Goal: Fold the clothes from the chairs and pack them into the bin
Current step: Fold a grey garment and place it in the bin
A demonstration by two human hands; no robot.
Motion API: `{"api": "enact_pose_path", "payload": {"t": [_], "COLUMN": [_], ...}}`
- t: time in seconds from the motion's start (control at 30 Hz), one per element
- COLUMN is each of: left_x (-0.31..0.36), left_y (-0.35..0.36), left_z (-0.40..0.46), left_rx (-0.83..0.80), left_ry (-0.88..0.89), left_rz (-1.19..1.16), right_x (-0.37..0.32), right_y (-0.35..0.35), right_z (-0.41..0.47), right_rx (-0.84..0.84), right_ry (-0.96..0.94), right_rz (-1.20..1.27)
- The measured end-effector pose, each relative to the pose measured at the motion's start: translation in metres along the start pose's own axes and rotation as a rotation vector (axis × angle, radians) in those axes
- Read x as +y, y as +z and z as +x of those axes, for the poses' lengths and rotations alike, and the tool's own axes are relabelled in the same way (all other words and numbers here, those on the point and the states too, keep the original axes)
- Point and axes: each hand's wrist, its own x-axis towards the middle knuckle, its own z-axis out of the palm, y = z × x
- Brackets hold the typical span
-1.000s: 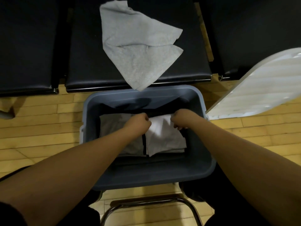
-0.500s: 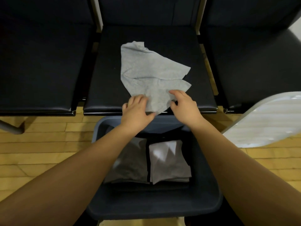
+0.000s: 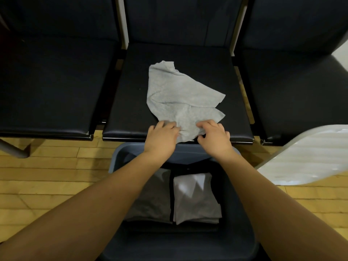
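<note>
**Both hands on the near corner of the grey cloth**

A light grey cloth point(image 3: 180, 102) lay crumpled and unfolded on the seat of the middle chair point(image 3: 131, 102), its bulk spreading toward the far side of the seat and its near corner hanging at the seat's front edge. The left hand point(image 3: 162, 136) was on the left part of that near corner, fingers curled down into the fabric and bunching it. The right hand point(image 3: 214, 136) was just to the right, its fingers bent over the cloth's near right edge and its thumb tucked below, so that it pinched the fabric. The two hands were close together, with a narrow strip of cloth showing between them. Almost all of the cloth lay beyond the hands, on the far side of them.

Directly on the near side of the chair stood the grey-blue bin point(image 3: 120, 159), and both forearms reached across its opening. Inside it, two folded garments lay side by side: a dark grey folded piece point(image 3: 152, 200) on the left and a pale grey folded piece point(image 3: 195, 200) on the right, touching or nearly so along a dark gap.

More dark chairs stood to the left point(image 3: 49, 87) and right point(image 3: 293, 87) of the middle one. A white curved panel point(image 3: 305, 157) rested on the wooden floor point(image 3: 52, 178) at the right.
</note>
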Motion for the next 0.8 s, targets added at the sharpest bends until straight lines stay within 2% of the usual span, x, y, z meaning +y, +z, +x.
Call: {"api": "enact_pose_path", "payload": {"t": [0.13,0.27,0.33,0.43,0.53,0.6,0.63,0.8], "left_x": [-0.006,-0.015,-0.021,-0.032,-0.042,-0.044,-0.043,-0.028], "left_y": [-0.013,-0.026,-0.036,-0.050,-0.058,-0.061,-0.062,-0.063], "left_z": [-0.005,-0.022,-0.031,-0.043,-0.052,-0.053,-0.053,-0.044], "left_rx": [-0.083,-0.167,-0.199,-0.259,-0.280,-0.229,-0.189,-0.099], "left_ry": [0.019,0.114,0.139,0.151,0.060,-0.035,-0.080,-0.193], "left_rz": [-0.115,-0.232,-0.267,-0.189,-0.131,-0.100,-0.088,0.010], "right_x": [0.002,0.014,0.019,0.023,0.025,0.025,0.025,0.029], "right_y": [0.004,0.002,-0.008,-0.029,-0.035,-0.031,-0.028,-0.014], "right_z": [-0.012,-0.029,-0.032,-0.030,-0.028,-0.026,-0.025,-0.022], "right_rx": [0.034,0.158,0.167,0.155,-0.008,-0.151,-0.160,0.071], "right_ry": [0.007,0.031,0.030,0.047,0.022,0.016,0.021,-0.017], "right_rz": [-0.047,-0.078,-0.034,0.130,0.123,0.042,0.008,-0.072]}}
